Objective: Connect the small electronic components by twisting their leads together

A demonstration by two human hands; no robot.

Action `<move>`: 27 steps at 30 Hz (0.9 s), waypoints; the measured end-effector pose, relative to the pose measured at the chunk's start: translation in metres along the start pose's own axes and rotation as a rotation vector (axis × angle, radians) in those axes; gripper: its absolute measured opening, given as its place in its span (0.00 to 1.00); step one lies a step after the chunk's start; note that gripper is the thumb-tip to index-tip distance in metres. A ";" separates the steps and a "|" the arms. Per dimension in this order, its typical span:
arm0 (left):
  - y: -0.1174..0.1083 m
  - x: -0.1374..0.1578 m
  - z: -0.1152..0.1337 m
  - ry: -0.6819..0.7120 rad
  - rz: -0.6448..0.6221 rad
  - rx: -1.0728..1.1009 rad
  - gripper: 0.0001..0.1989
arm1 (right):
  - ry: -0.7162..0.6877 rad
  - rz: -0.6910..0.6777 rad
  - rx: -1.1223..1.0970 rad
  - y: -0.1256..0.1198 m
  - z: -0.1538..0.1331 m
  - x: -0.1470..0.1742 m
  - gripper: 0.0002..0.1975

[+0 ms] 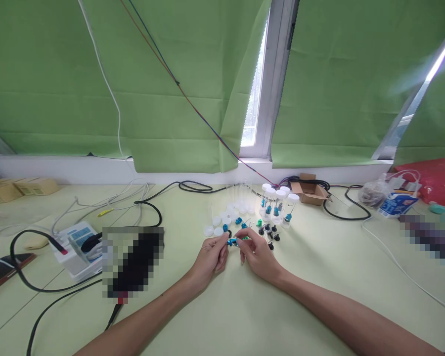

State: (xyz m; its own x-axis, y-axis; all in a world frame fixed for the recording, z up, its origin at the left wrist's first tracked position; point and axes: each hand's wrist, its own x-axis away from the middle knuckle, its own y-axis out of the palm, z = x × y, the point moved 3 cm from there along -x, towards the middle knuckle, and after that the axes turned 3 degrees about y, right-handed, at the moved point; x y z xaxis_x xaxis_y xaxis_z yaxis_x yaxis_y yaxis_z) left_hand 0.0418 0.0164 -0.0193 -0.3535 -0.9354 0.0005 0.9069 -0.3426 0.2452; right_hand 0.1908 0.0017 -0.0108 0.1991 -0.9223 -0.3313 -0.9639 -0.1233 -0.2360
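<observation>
Pinched between both hands is a small metallic-blue cylindrical part [232, 242]; its exact kind is too small to make out. My left hand [215, 253] closes its thumb and fingers on the left end. My right hand [257, 251] holds the right end with bent fingers. Just beyond lie loose blue parts [239, 220], a green part [259, 223] and several black knob-like pieces [271, 231]. White round caps [218, 231] are spread behind my left hand. To the right, transparent tubes with white lids [280, 194] stand upright, with blue parts inside.
A small open cardboard box [309, 192] stands by the wall. At left are a white power strip [74, 249] and looping black cables [33, 287]. A red bag [439, 182] and a blue-white packet [396, 203] lie at right. Two patches are pixelated.
</observation>
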 end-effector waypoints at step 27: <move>-0.001 -0.002 0.003 -0.022 0.043 0.144 0.26 | -0.031 0.010 0.033 -0.001 -0.006 0.002 0.11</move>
State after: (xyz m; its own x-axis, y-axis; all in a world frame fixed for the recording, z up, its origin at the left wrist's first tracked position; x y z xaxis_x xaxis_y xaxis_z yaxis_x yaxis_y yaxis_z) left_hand 0.0407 0.0190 -0.0166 -0.3212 -0.9464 0.0345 0.8798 -0.2847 0.3806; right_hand 0.1907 -0.0020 -0.0060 0.1950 -0.9114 -0.3623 -0.9598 -0.1012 -0.2620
